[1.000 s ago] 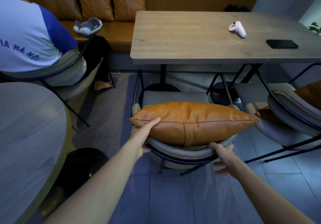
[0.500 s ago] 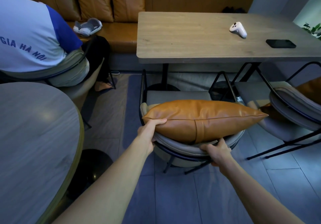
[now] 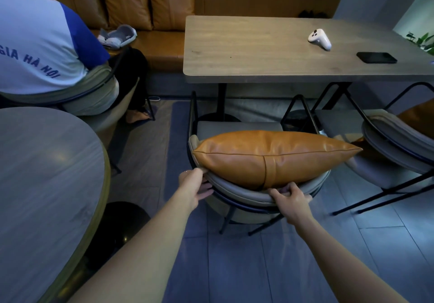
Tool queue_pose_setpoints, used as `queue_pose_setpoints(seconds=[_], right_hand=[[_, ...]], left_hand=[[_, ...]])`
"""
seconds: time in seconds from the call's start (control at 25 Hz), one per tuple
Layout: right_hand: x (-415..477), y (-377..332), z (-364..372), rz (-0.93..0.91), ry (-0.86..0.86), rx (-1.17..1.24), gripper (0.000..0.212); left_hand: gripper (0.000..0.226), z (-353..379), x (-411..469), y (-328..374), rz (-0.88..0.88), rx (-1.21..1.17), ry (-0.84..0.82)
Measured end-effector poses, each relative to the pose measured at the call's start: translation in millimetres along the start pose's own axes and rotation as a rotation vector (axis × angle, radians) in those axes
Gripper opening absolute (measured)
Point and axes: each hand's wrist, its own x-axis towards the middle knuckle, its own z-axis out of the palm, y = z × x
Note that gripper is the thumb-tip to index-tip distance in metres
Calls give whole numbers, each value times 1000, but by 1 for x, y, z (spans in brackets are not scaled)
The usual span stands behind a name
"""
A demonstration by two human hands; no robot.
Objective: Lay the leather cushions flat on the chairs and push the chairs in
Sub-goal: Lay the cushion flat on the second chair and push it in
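Observation:
A tan leather cushion (image 3: 270, 154) rests on edge along the curved backrest of a grey chair (image 3: 244, 192), in front of the rectangular wooden table (image 3: 253, 51). My left hand (image 3: 193, 186) grips the left end of the backrest, just under the cushion's corner. My right hand (image 3: 291, 194) holds the top of the backrest below the cushion's seam, fingers curled over it. A second grey chair (image 3: 394, 143) stands at the right with another tan cushion (image 3: 418, 117) leaning in it, partly cut off by the frame edge.
A round table (image 3: 42, 180) fills the near left. A person in a white and blue shirt (image 3: 35, 44) sits on a chair at the left. A white controller (image 3: 320, 38) and a black phone (image 3: 375, 57) lie on the rectangular table. A leather bench (image 3: 159, 42) runs behind.
The chair has moved forward toward the table. My left hand dropped from the cushion's corner to the backrest. My right hand shifted from under the backrest to gripping its top.

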Motion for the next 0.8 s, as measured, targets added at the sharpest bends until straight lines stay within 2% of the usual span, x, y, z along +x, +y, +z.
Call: queue_pose_setpoints(seconds=[0.04,0.16,0.52,0.72,0.8], right_hand=[[2,-1,1,8,3,-2,33],[4,-5,0,33,1,-1,31],[3,-3,1,5,1,51,30],[-4,6,8,-81,-13,31,24],[-4,10,11,-98,-27,27,27]], left_hand=[[7,6,2,-1,34,45,42],[15,13,12,-1,117,118,126],[16,5,11,-5,147,108,153],[9,-11,3,-18,187,86,151],[31,-13,2,-18,228,160,154]])
